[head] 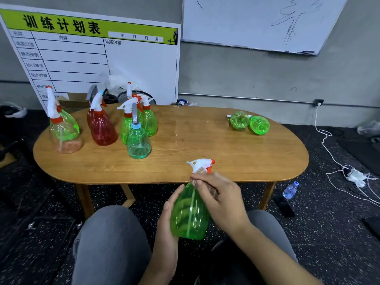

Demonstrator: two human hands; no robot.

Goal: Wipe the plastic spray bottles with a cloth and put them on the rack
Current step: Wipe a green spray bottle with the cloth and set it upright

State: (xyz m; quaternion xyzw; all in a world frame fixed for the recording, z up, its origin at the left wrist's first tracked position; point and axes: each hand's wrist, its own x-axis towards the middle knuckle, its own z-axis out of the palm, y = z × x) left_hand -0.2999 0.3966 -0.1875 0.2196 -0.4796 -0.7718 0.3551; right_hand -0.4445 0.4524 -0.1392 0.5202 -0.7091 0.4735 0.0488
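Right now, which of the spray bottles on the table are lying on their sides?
The two green bottles at the table's far right end, side by side, bases toward the camera. Every other bottle on the table stands upright in the left cluster.

Planning board [131,64] leaning on the wall, green header: 训练计划表 | date strip beside it: 年 月 日 周 | column heads: 内容, 训练内容 | left row labels too blurred to read | whiteboard [257,21]: scribbles only, nothing legible

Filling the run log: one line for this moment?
left hand holds green spray bottle body | right hand grips its neck | no cloth visible | other bottles on table
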